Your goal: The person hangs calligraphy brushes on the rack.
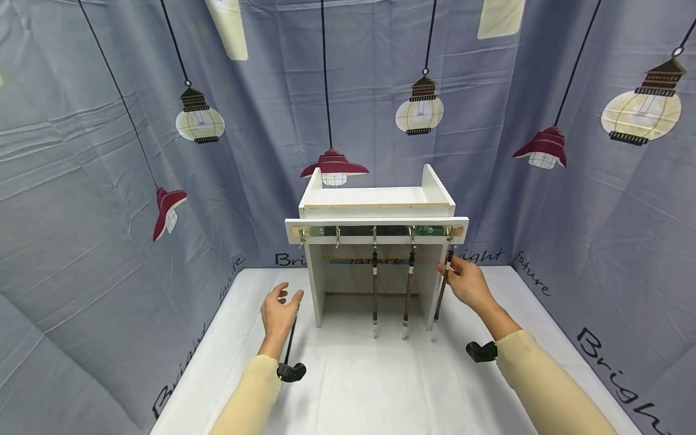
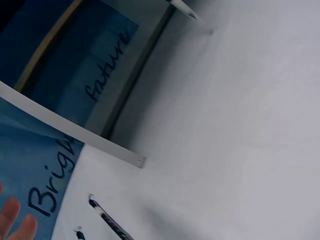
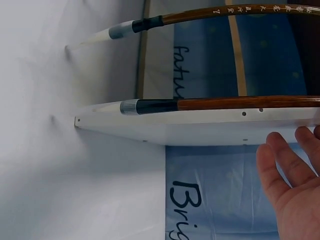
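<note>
Three writing brushes, one in the middle, one right of it and one at the far right, hang tip-down from hooks on a white wooden rack. My right hand is at the upper handle of the far-right brush, with a fingertip showing on its left side. Whether the fingers pinch the handle I cannot tell. In the right wrist view, fingers lie loosely bent beside the rack's side panel. My left hand hovers left of the rack, thumb apart, nothing between its fingers.
Below my left hand, a brush lies on the white tabletop, with another brush end beside it. Two hooks at the bar's left end hold no brush. A blue-grey curtain encloses the back and sides.
</note>
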`<state>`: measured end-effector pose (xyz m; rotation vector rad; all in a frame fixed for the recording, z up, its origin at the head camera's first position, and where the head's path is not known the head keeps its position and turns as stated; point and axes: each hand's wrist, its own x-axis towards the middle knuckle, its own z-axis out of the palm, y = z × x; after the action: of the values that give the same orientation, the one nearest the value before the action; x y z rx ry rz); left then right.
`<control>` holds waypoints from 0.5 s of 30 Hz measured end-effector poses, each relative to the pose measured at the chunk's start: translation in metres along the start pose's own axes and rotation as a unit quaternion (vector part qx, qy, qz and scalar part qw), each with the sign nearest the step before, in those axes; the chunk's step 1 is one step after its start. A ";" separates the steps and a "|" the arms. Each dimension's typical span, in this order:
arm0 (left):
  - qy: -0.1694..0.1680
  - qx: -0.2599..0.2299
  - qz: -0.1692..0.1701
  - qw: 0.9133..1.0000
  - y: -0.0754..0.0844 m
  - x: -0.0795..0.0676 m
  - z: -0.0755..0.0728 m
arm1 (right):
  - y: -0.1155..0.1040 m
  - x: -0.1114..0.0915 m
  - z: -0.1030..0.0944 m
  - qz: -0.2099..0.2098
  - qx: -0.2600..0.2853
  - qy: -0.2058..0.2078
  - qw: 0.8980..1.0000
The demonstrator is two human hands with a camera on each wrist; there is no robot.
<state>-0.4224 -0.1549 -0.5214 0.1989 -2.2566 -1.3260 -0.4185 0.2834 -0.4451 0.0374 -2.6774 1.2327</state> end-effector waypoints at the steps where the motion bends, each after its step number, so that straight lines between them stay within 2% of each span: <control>1: 0.001 0.004 -0.004 1.000 -0.002 -0.001 0.000 | 0.000 0.000 0.000 0.001 0.000 -0.001 1.000; 9: -0.004 0.020 -0.023 1.000 -0.019 -0.013 0.006 | -0.001 0.000 -0.002 0.005 0.003 -0.003 1.000; 15: -0.014 0.030 -0.050 0.998 -0.035 -0.022 0.011 | 0.000 0.001 -0.001 0.004 -0.001 0.000 1.000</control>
<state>-0.4133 -0.1556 -0.5631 0.3206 -2.3396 -1.3206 -0.4193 0.2839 -0.4445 0.0256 -2.6814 1.2326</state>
